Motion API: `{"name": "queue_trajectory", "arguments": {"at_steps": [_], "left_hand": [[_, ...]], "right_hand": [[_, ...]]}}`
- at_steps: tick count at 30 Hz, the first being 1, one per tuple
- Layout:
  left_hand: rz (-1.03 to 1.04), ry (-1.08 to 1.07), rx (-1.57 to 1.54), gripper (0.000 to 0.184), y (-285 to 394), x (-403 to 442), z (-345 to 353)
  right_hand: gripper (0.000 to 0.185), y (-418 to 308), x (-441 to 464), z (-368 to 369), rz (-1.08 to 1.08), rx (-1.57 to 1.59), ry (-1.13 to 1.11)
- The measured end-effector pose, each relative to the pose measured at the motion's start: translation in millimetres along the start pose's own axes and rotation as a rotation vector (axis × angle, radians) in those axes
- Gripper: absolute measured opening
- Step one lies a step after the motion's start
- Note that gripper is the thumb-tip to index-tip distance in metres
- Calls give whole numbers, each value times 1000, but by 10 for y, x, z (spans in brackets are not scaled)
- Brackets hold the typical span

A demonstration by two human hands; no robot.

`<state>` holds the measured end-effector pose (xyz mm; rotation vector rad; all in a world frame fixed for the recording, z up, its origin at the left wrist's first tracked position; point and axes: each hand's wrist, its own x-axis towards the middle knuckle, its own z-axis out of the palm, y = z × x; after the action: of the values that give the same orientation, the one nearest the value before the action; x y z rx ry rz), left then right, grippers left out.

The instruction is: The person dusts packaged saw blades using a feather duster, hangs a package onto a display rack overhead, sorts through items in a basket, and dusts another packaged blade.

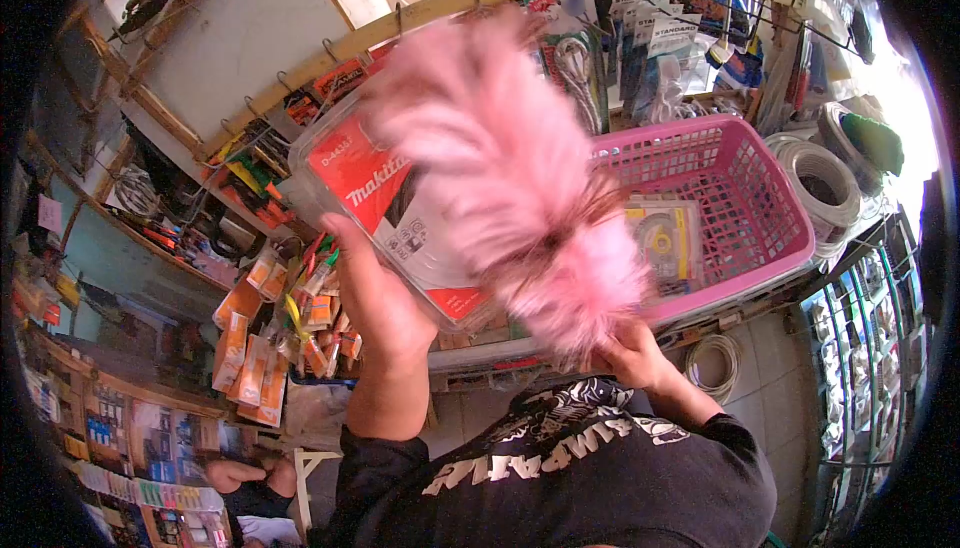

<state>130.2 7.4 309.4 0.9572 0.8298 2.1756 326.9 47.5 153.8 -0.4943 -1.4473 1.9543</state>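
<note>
Overlapping clear plastic package [385,206], fluffy duster [515,163]

Bare left hand [380,298]: thumb extended upward, fingers hidden from view. Bare left forearm [388,398]: raised, near upright. Bare right hand [635,356]: curled in a grip, fingers partly hidden. Bare right forearm [692,400]: slanting inward. Torso [590,493]: black shirt, pale lettering.

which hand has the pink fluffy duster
The right hand, closed around the near end of the pink duster; the left hand instead holds the Makita pack.
</note>
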Motion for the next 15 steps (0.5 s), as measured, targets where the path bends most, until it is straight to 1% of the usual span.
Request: {"name": "queue_trajectory", "arguments": {"at_steps": [1, 2, 3, 4, 7, 8, 10, 11, 12, 13, 14, 15], "left_hand": [[178, -190, 397, 58, 17, 20, -169], [359, -381, 795, 60, 54, 65, -485], [387, -423, 853, 60, 58, 77, -495], [418, -466, 909, 59, 78, 92, -456], [31, -136, 55, 53, -102, 22, 41], [-41, -67, -91, 51, -152, 58, 71], [203, -175, 723, 55, -191, 127, -228], [94, -208, 430, 54, -290, 109, -267], [-21, -213, 100, 53, -378, 92, -285], [-129, -190, -193, 52, -440, 77, -256], [-86, -188, -80, 50, -386, 105, -239], [-86, -143, -86, 50, -316, 112, -63]], "right_hand": [[31, -29, -14, -7, -3, -104, -71], [30, -69, -22, -17, -8, -208, -143], [29, -93, -23, -34, -15, -312, -214], [28, 54, 2, -141, -69, -467, -297], [29, 0, -22, -93, -46, -52, 23], [28, -13, -53, -209, 143, 40, -23], [28, 81, -24, -196, -46, -155, -104], [28, 112, -13, -190, -142, -252, -144], [31, -55, -12, -233, -39, -507, -265], [32, -38, -12, -246, -42, -392, -190], [33, -1, -12, -250, -46, -276, -116], [34, 23, -18, -257, -46, -158, -44]]}}
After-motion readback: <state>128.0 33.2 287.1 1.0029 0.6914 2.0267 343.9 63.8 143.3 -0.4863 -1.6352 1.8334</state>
